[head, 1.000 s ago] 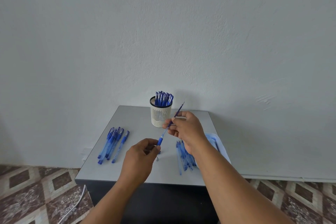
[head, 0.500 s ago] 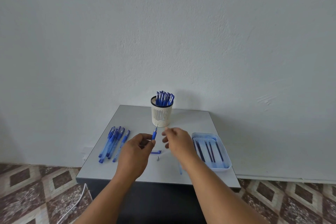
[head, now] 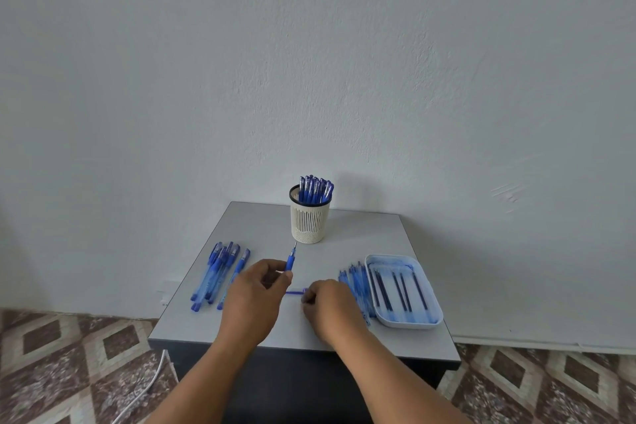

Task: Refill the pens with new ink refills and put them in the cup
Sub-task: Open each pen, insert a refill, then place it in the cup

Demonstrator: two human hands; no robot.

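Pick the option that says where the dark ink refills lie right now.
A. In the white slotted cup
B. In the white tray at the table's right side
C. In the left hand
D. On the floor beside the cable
B: the dark refills lie side by side inside the white tray at the right of the table, while the cup holds capped blue pens.

Pen [head: 291,257] in left hand [head: 253,299], cap [head: 295,292] in right hand [head: 330,306]
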